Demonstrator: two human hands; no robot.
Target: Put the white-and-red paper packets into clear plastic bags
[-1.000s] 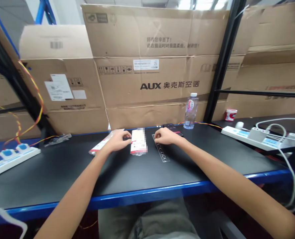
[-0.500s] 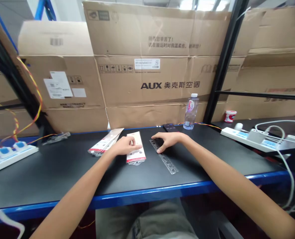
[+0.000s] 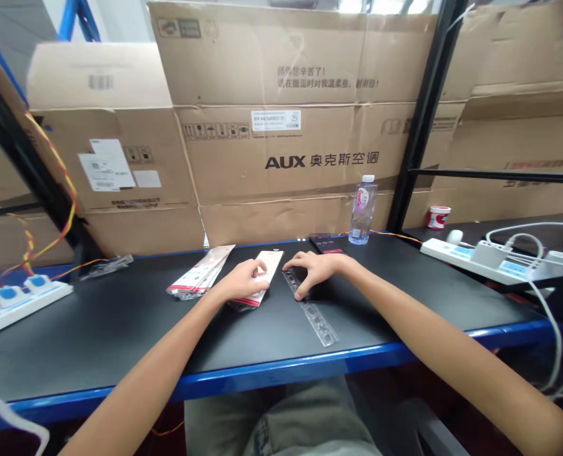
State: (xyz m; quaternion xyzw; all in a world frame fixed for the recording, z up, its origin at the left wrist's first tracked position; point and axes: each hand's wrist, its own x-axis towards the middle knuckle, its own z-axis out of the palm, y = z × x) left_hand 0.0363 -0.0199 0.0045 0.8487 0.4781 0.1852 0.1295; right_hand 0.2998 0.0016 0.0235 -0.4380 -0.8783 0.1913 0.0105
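Note:
My left hand (image 3: 246, 280) has its fingers curled onto a flat white packet with a red band (image 3: 272, 261), lying slanted on the table. The hand covers part of the packet. To its right, my right hand (image 3: 315, 268) arches over a clear plastic strip with a row of cut-outs (image 3: 320, 323). Its thumb and fingertips touch the strip's upper part, which the hand partly hides. Left of my left hand lie overlapping white and red packets in clear sleeves (image 3: 200, 272).
A water bottle (image 3: 363, 212) and a dark device with a display (image 3: 327, 244) stand at the back. Power strips lie at left (image 3: 25, 304) and right (image 3: 471, 259). A red and white tub (image 3: 437, 217) is farther right. Cardboard (image 3: 281, 190) walls the back.
The packet under my left hand has turned, its far end swinging right. The strip's near end has shifted slightly towards me, and my right hand has moved a little left.

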